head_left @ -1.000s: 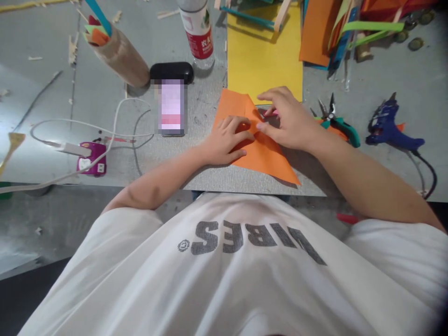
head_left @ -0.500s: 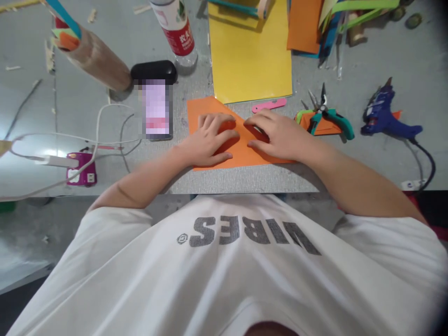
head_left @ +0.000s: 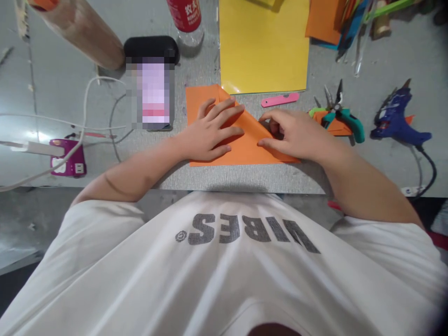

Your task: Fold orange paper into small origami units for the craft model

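An orange sheet of paper lies on the grey table near its front edge, with a diagonal fold running from its top middle down to the right. My left hand rests flat on it, fingers spread. At the folded edge, my right hand has thumb and index finger on the paper, with the other fingers curled under; the sheet's right corner is hidden beneath this hand. Just above the fold lies a pink cutter. A yellow sheet lies beyond the orange one.
Pliers lie on small orange pieces at the right, beside a blue glue gun. To the left are a phone, a black case, a purple adapter with cables, a bottle and a brown cylinder.
My right hand has slid right and down along the fold, and its fingers have curled more. My left hand's fingers have spread wider over the paper. The camera view has shifted.
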The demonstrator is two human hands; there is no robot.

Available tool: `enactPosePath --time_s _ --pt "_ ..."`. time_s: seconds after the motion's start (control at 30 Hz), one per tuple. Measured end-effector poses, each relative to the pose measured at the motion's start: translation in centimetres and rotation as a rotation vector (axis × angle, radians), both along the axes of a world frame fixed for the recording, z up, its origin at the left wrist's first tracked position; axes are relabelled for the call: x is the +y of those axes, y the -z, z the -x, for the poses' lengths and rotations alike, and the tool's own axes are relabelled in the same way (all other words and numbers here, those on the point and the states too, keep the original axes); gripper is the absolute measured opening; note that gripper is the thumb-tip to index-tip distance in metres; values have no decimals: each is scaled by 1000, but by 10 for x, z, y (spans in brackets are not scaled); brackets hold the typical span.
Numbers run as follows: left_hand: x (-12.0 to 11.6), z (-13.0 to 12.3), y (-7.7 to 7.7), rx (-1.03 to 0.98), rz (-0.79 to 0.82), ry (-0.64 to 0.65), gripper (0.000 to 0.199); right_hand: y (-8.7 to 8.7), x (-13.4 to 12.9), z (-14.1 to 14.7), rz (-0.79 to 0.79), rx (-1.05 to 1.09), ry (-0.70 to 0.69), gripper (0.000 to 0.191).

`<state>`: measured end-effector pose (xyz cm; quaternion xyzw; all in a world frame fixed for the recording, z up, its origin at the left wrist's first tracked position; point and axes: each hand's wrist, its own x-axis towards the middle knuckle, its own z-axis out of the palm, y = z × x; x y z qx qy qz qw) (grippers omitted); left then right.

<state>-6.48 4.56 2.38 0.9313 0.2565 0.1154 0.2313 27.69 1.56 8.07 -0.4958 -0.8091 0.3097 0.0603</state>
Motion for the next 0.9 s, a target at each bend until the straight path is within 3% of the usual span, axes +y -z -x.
enactPosePath --time_s 0.2,0.4,0.73,0.9 --pt "3 4 1 27 14 85 79 -3 5 -12 91 -15 -48 54" --pt "2 1 -2 -23 76 64 97 -7 4 -12 124 -26 -74 60" --pt "4 -2 -3 -39 152 40 107 -8 1 -6 67 -112 -110 77" --pt "5 -4 -4 -81 139 36 102 -3 -1 -7 43 -84 -84 77"
